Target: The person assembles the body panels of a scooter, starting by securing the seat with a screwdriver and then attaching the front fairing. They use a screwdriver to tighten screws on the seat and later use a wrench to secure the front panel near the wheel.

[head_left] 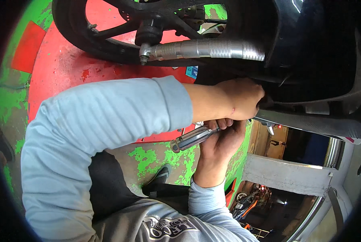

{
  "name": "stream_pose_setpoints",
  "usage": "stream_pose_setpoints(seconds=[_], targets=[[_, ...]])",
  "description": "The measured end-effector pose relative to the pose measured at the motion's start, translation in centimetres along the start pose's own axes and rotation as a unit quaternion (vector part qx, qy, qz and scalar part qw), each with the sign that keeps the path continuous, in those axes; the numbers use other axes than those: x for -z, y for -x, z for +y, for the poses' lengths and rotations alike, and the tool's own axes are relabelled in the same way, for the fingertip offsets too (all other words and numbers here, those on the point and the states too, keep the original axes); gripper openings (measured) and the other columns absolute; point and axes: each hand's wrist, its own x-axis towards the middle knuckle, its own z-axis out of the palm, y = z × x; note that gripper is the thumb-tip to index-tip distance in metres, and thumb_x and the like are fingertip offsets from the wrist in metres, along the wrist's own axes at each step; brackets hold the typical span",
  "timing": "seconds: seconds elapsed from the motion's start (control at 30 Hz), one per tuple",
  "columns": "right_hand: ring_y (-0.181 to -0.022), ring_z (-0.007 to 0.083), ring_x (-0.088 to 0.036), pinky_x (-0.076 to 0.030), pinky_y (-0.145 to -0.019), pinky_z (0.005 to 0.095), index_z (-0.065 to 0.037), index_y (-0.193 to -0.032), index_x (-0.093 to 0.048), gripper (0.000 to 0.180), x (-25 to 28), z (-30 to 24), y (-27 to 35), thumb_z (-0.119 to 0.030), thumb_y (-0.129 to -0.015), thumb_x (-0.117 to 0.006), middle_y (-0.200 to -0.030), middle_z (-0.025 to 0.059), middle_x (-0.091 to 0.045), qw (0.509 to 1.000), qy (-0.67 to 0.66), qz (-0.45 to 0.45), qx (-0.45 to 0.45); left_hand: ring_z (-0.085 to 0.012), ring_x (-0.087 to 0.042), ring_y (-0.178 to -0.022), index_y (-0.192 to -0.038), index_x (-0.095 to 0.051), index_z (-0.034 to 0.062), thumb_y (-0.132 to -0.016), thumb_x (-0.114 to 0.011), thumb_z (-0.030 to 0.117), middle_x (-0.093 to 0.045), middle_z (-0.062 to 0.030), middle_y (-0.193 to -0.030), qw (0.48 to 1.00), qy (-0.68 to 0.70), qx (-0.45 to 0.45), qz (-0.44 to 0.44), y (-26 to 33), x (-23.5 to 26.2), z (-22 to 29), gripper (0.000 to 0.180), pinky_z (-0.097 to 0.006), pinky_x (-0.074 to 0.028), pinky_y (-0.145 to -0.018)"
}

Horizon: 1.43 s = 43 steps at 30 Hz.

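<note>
My left hand (241,98) is closed at the edge of a motorcycle's dark body panel (309,125), its back toward me. Its fingertips are turned away, so anything in them is hidden. Just below it, my right hand (221,145) has its fingers curled round a screwdriver (190,138). The shiny fluted handle sticks out to the lower left; its tip is out of sight behind the hands. Above my hands lies a silver fork leg (204,49) that ends at the axle of a black spoked wheel (108,32).
The wheel stands over a red platform (63,76) with a small blue packet (191,71) on it. Peeling green paint covers the floor (140,159). A sandalled foot (161,176) rests below. Beyond a pale wall (285,173), a parked motorcycle (245,205) stands.
</note>
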Motion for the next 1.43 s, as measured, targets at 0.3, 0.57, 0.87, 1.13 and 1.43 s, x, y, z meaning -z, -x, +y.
stream_pose_setpoints(seconds=[0.3, 0.57, 0.87, 1.13, 1.43], targets=[[-0.083, 0.0142, -0.06, -0.051, -0.076, 0.0313, -0.007, -0.123, -0.061, 0.03, -1.2, -1.5, -0.3, -0.03, -0.105, -0.055, -0.101, 0.0049, -0.065, 0.992, -0.126, -0.01, -0.015, -0.0407, -0.07, -0.093, -0.14, -0.05, 0.0, -0.105, -0.052, 0.038, -0.063, -0.0219, -0.111, 0.897, -0.265, -0.33, 0.129, 13.2, 2.8, -7.2, 0.052, -0.041, -0.057, -0.081], [-0.092, 0.0202, -0.065, -0.048, -0.097, 0.0419, -0.006, -0.115, -0.065, 0.028, -0.8, -0.9, -0.2, -0.03, -0.103, -0.057, -0.101, 0.006, -0.07, 0.991, -0.13, -0.035, 0.011, -0.0252, -0.069, -0.09, -0.129, -0.063, 0.001, -0.094, -0.066, 0.011, -0.062, -0.0179, -0.105, 0.993, 0.101, -0.013, 0.056, 17.4, 1.1, -2.4, 0.036, -0.039, -0.058, -0.078], [-0.094, 0.0195, -0.063, -0.05, -0.098, 0.0391, -0.008, -0.116, -0.065, 0.028, -0.3, -0.5, -0.1, -0.031, -0.101, -0.062, -0.106, 0.0048, -0.069, 0.999, -0.028, 0.015, 0.014, -0.033, -0.063, -0.096, -0.128, -0.062, 0.0072, -0.083, -0.071, 0.007, -0.057, -0.0182, -0.113, 0.907, -0.262, -0.236, 0.231, 17.2, 0.3, -2.3, 0.046, -0.041, -0.054, -0.082], [-0.1, 0.0197, -0.057, -0.042, -0.1, 0.0438, -0.012, -0.113, -0.066, 0.023, 0.4, -0.2, 0.4, -0.03, -0.105, -0.054, -0.09, -0.002, -0.06, 0.997, -0.045, -0.058, 0.007, -0.0311, -0.071, -0.093, -0.141, -0.046, -0.0014, -0.104, -0.046, 0.052, -0.065, -0.0235, -0.118, 0.917, 0.362, 0.167, -0.012, 17.7, 0.5, -2.8, 0.064, -0.036, -0.059, -0.082], [-0.108, 0.0205, -0.058, -0.044, -0.1, 0.0524, -0.013, -0.126, -0.06, 0.041, 1.9, 0.1, -1.2, -0.044, -0.099, -0.062, -0.114, 0.0042, -0.062, 0.998, 0.003, -0.031, 0.055, -0.0302, -0.067, -0.113, -0.13, -0.064, 0.0094, -0.083, -0.077, 0.018, -0.061, -0.0186, -0.133, 0.898, -0.336, -0.2, 0.2, 17.2, 0.3, -2.3, 0.049, -0.033, -0.058, -0.083]])
